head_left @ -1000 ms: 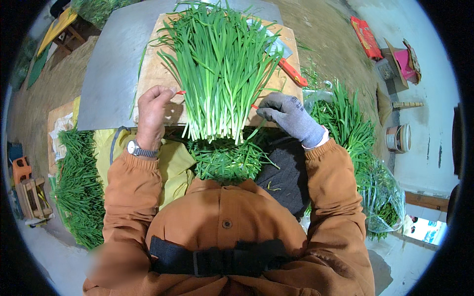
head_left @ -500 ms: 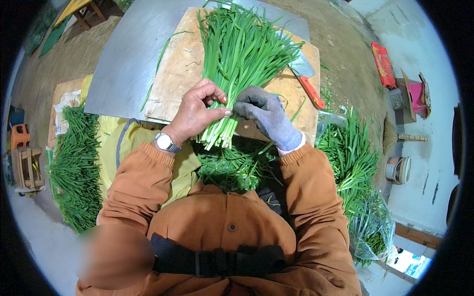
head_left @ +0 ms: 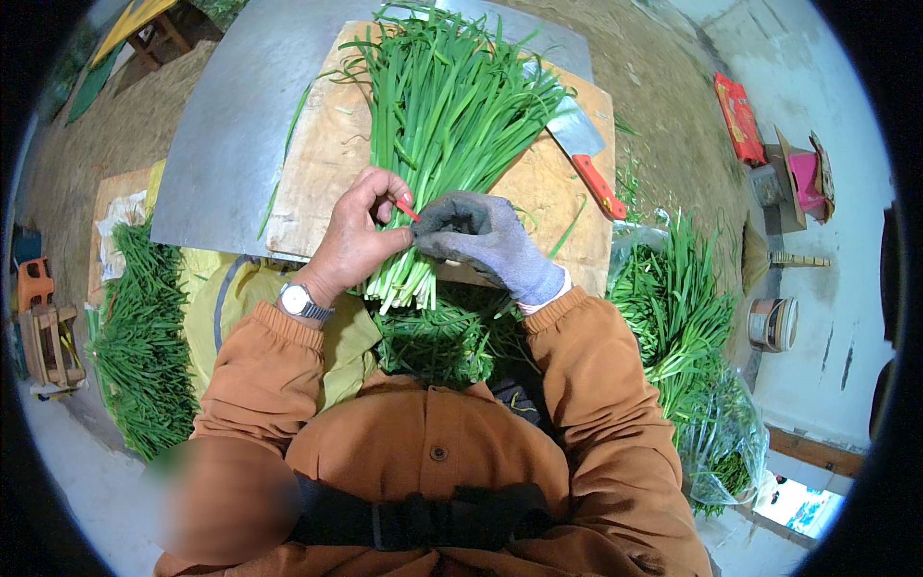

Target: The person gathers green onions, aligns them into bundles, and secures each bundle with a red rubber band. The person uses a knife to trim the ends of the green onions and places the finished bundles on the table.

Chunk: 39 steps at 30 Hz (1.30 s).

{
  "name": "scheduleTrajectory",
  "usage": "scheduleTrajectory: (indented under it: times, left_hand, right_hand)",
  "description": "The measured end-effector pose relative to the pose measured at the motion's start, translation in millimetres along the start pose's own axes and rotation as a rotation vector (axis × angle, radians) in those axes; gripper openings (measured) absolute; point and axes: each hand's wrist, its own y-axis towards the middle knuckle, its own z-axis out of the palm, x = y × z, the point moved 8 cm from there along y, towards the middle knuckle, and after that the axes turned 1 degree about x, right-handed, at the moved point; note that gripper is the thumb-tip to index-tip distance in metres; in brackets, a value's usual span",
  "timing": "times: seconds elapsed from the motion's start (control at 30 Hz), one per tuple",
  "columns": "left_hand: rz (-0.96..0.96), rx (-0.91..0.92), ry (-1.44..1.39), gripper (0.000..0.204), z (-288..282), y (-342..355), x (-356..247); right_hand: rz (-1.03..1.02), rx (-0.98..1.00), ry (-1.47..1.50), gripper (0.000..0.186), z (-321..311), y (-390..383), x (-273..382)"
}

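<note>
Pinch grip is formed by the bare left hand point(head_left: 352, 236): its thumb and fingers are drawn close, and a short red tie point(head_left: 408, 211) is held at the fingertips. The gloved right hand point(head_left: 483, 242) is curled into a narrow ring, its fingertips set at the tie's other end; whether the tie is gripped by them cannot be told. Both hands are placed over the near edge of the wooden board point(head_left: 312, 183). Beneath them, a bundle of long green stalks point(head_left: 433, 125), apparently garlic chives, is laid across the board, its pale ends extended past the near edge. A grey metal tabletop point(head_left: 221, 135) is exposed left of the board. A cleaver point(head_left: 578, 132) is positioned at the board's right, its blade partly covered by leaves. Loose greens point(head_left: 433, 346) are piled below the board's near edge.

Caution: the tie could be dropped if too little of it is pinched. Stalks could be crushed by excess tension or shed through slack. The cleaver handle, at the board's right edge, could be knocked by a wide elbow swing.
</note>
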Motion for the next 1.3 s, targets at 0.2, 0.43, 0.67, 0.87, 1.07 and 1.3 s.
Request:
scheduleTrajectory:
  times: [0.2, 0.43, 0.67, 0.87, 1.07, 1.3]
  left_hand:
    - [-0.120, 0.086, -0.138, 0.012, 2, -1, 16]
    - [-0.071, -0.012, -0.206, 0.009, 3, -3, 18]
    - [-0.023, -0.056, -0.209, 0.015, 3, -3, 15]
    - [0.006, -0.092, -0.168, 0.020, 2, -3, 9]
    - [0.012, -0.064, -0.093, 0.025, 3, -2, 5]
    - [-0.033, 0.025, -0.114, 0.011, 2, 0, 11]
  right_hand:
    - [0.132, -0.110, 0.303, 0.037, -2, -3, -18]
    - [-0.040, -0.274, 0.008, 0.055, 5, -3, -1]
    - [-0.044, -0.284, -0.212, 0.058, 5, 3, 8]
    - [-0.052, -0.324, -0.269, 0.057, 4, 5, 11]
    - [-0.099, -0.354, -0.295, 0.055, 2, 10, 6]
    - [-0.153, -0.347, -0.352, 0.048, 1, 12, 11]
